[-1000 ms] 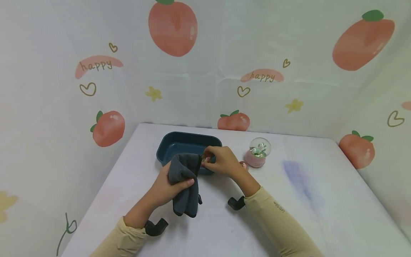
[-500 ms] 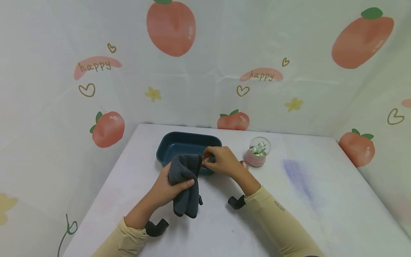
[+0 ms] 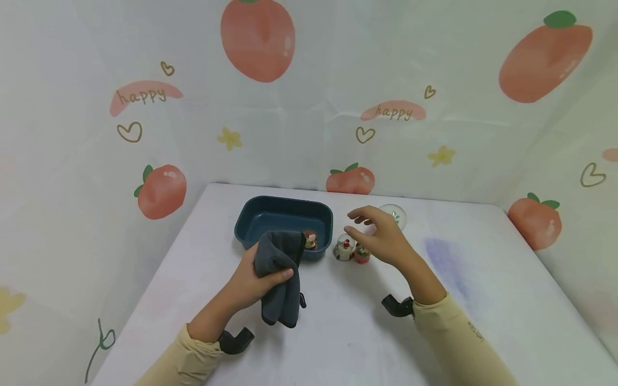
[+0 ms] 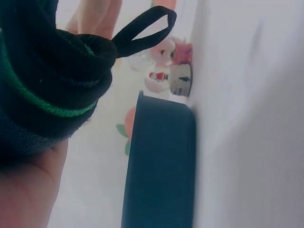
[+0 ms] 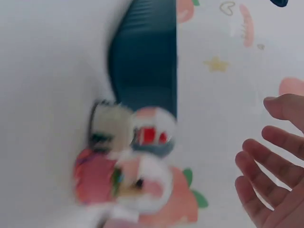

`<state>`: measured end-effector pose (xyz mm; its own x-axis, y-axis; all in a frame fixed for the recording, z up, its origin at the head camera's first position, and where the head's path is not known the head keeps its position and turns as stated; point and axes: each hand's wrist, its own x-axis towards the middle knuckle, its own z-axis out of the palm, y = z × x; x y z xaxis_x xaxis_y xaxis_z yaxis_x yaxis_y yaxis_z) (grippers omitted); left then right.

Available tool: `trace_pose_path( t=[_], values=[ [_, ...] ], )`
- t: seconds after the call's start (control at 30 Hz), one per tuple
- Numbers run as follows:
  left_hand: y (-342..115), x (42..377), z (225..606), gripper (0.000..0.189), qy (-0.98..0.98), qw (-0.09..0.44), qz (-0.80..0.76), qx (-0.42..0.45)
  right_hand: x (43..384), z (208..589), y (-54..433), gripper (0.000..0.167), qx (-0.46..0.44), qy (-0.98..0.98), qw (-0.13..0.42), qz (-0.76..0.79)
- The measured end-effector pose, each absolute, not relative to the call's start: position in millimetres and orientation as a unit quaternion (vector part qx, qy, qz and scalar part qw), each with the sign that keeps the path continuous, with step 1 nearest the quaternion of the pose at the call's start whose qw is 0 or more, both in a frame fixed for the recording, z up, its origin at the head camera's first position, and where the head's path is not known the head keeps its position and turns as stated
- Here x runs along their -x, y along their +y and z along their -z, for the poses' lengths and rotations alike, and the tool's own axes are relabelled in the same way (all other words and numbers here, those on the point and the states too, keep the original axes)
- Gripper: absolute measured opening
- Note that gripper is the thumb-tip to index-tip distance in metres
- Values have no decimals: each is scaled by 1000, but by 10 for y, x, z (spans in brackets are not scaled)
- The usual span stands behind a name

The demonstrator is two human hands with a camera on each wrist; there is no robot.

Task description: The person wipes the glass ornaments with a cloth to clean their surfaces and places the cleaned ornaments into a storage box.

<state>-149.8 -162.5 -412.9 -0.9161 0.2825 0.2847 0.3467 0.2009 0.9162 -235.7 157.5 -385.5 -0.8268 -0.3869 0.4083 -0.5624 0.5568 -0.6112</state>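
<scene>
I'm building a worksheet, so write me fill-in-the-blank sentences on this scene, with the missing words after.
The ____ hand grips the cloth.
The right hand holds ____.
The ornament sits ____ the bin, not outside it.
The word printed on the backdrop is ____.

Missing words: left; nothing; inside; happy.

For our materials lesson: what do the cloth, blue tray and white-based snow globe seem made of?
Cloth: matte textile, by its fuzzy surface and folds.
Blue tray: smooth, low-sheen, probably plastic, from its rounded corners.
White-based snow globe: smooth clear dome, figure showing through, so glass or plastic.
</scene>
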Motion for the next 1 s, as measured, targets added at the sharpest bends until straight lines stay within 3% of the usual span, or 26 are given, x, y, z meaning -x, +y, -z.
trace_pose_path(
  t=[0.33, 0.57, 0.83, 1.0],
  values=[
    [-1561, 1491, 4060, 52, -764, 19, 609, 214, 2216, 4154, 1952, 43, -248, -885, 101, -381],
    [-1477, 1512, 3999, 54, -769, 9, 603, 212, 2216, 4302, 2017, 45, -242, -882, 91, -394],
    [-1357, 1543, 3921, 55, -769, -5, 599, 223, 2274, 4435, 2058, 63, -225, -888, 55, -396],
    [-1278, 1576, 3878, 55, -768, -1, 596, 233, 2322, 4482, 2058, 64, -213, -896, 35, -388]
  ],
)
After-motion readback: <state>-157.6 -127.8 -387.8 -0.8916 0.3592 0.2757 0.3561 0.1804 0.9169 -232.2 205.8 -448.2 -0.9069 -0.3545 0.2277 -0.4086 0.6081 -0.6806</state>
